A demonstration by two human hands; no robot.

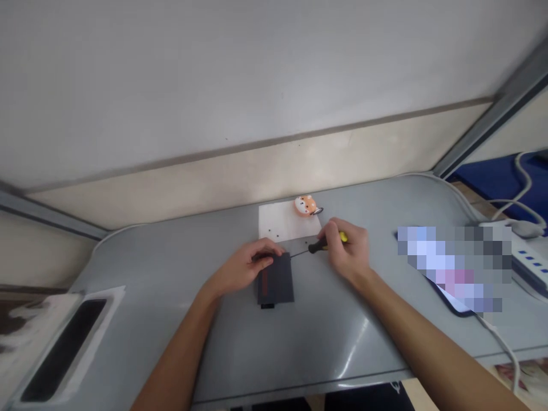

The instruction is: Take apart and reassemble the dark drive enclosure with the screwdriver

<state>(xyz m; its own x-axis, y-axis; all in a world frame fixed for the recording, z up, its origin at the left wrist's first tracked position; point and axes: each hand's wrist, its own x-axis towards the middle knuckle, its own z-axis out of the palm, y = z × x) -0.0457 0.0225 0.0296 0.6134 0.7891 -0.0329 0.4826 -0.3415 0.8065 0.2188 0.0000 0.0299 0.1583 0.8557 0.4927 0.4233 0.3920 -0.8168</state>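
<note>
A thin black rectangular case [280, 282] lies on the grey table, a faint reddish strip on its face and a small black piece showing under its near edge. My left hand [240, 268] grips it by the upper left, thumb on top and fingers bent over the far edge. In my right hand [351, 251] is a screwdriver [317, 248] with a black and yellow handle. Its slim shaft points left, with the tip at the case's upper right edge; whether it touches a screw there is too small to tell.
Beyond my hands, white paper [278, 220] bears small dark bits, perhaps screws, and an orange-and-white animal-face object [305, 206]. A lit, pixelated phone [449, 279] and white power strip [531, 262] with cables lie right. A box with a dark panel [64, 348] stands left.
</note>
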